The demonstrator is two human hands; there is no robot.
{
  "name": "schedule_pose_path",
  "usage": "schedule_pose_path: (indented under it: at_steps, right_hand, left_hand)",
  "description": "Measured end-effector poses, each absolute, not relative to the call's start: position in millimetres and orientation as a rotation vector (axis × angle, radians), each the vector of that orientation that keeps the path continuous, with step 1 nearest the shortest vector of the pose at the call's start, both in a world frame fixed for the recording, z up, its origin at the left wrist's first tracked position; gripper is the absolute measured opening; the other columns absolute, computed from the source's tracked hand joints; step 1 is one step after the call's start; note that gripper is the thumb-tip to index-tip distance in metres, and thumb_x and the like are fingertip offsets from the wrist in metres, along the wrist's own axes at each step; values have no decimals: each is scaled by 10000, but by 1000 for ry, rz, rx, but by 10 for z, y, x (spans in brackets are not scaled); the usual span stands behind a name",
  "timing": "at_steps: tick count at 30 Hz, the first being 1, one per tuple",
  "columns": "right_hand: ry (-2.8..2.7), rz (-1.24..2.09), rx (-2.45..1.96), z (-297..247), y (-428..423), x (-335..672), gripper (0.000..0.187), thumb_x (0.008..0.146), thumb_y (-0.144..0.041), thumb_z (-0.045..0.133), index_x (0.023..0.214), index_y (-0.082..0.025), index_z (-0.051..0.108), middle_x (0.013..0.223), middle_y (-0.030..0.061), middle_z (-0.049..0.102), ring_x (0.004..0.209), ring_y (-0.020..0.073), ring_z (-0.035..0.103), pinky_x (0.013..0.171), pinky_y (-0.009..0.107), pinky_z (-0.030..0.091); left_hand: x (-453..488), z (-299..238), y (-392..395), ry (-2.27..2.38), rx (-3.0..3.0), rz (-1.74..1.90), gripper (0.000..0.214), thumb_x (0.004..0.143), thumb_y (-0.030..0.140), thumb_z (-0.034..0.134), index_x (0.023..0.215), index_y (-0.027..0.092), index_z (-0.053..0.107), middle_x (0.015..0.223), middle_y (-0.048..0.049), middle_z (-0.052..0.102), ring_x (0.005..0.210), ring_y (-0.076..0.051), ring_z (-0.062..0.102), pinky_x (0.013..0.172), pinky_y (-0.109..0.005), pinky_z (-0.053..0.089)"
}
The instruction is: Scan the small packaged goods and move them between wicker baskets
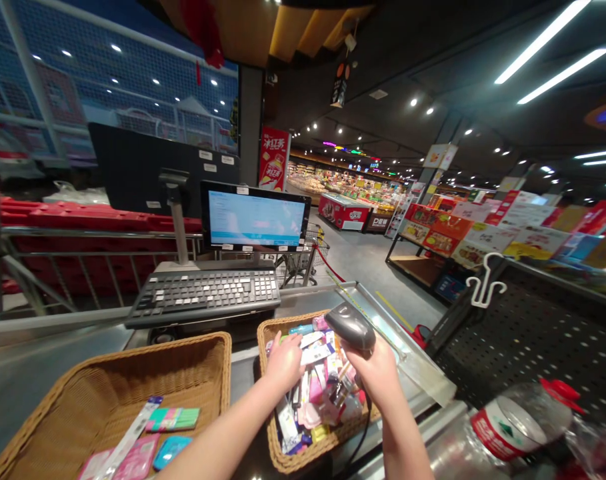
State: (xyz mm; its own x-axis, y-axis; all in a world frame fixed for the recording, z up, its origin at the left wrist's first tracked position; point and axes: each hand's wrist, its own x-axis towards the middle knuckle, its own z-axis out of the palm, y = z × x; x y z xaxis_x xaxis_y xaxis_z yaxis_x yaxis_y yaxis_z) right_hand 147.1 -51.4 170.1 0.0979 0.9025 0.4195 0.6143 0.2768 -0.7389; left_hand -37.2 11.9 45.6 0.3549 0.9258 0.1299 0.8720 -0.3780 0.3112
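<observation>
My right hand point(375, 367) is wrapped round a dark grey barcode scanner point(351, 325), held over the right side of a wicker basket point(277, 457). A black cable hangs from the scanner past my wrist. Inside this basket is a heap of small packaged goods point(313, 393), many in pink, white and purple. My left hand point(285, 363) reaches over the basket's left rim onto the heap, fingers apart and stretched forward. Its fingertips are beside a white packet point(317, 353); whether they touch it I cannot tell.
At left, a second wicker basket point(223, 360) holds a few packets, among them a green-and-pink pack point(173, 419) and a blue item point(171, 452). A keyboard point(207, 291) and lit monitor point(257, 219) stand behind. Plastic bottles point(513, 423) and a perforated black panel point(533, 333) are at right.
</observation>
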Motion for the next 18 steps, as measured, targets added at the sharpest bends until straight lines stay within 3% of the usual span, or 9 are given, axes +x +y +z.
schedule_pose_path:
  at_steps: [9, 18]
  right_hand:
    - [-1605, 348, -1425, 1755, -506, 1431, 247, 756, -380, 629, 854, -162, 692, 820, 74, 720, 749, 228, 662, 703, 318, 522]
    - [-1632, 266, -1365, 1815, -393, 1203, 307, 766, -401, 613, 927, -152, 693, 890, 103, 708, 852, 270, 666, 782, 385, 527]
  left_hand:
    - [-780, 1002, 128, 1680, 2617, 762, 113, 809, 260, 585, 819, 203, 681, 1468, -102, 484, 1356, -286, 429, 1184, -555, 179]
    - [-1271, 1444, 81, 1881, 2731, 922, 123, 830, 221, 543, 774, 188, 647, 1430, -131, 522, 1335, -304, 456, 1154, -623, 188]
